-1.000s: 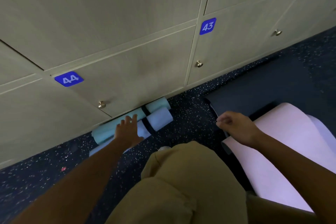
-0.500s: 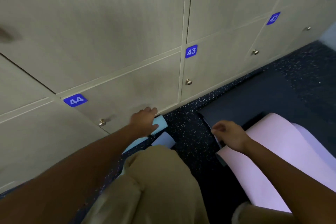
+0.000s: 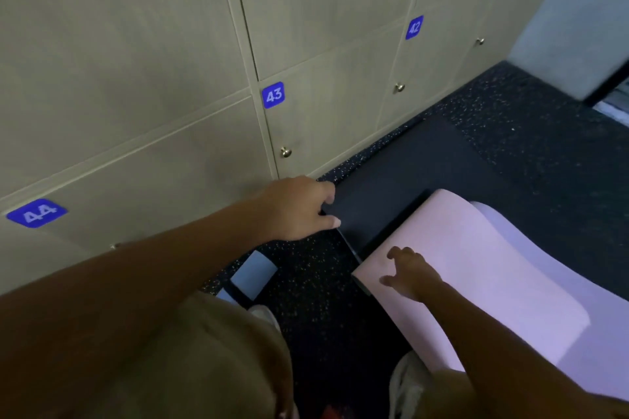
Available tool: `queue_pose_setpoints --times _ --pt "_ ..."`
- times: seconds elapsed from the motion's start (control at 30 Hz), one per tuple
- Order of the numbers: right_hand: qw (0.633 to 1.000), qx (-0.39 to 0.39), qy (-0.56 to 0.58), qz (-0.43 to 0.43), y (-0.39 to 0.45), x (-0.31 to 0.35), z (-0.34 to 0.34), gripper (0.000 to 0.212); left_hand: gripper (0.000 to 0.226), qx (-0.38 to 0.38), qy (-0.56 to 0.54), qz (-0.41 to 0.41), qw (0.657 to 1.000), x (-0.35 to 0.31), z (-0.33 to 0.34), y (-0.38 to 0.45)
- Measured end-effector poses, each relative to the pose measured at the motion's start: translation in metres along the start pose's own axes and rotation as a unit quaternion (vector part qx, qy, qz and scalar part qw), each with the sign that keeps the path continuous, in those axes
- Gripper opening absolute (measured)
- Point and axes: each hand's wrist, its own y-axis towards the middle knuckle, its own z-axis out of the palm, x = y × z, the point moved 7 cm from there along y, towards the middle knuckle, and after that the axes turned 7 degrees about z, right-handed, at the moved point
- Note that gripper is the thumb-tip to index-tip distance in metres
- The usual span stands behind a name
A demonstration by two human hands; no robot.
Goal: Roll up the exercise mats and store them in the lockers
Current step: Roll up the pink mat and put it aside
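Head view. Left hand (image 3: 299, 209) reaches to the near corner of the dark mat (image 3: 425, 173), which lies flat on the speckled floor (image 3: 510, 105) along the lockers (image 3: 153, 61); fingers curl at the mat's edge, thumb on top, so it appears to pinch the corner. Right hand (image 3: 410, 274) hovers with fingers spread and relaxed over the pink mat (image 3: 476, 265), holding nothing. A light blue rolled mat (image 3: 253, 274) lies by the knee, near locker 44.
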Motion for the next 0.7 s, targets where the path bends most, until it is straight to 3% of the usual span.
queue_pose_setpoints --times 0.13,0.4,0.57,0.7 --pt "0.999 -0.028 -0.014 0.017 0.018 -0.019 0.032 0.087 0.045 0.007 -0.031 0.032 0.999 -0.029 0.016 0.014" --pt "0.994 -0.038 -0.101 0.022 0.054 -0.03 0.089 0.132 0.048 0.114 -0.062 0.007 0.991 0.001 0.043 0.033" --pt "0.979 -0.075 -0.188 0.026 0.057 -0.027 0.102 0.124 0.049 0.128 -0.069 -0.02 0.989 0.017 0.05 0.041" --pt "0.992 -0.028 -0.123 -0.016 0.057 -0.027 0.099 0.105 0.049 0.13 -0.086 -0.022 0.987 0.016 0.05 0.044"
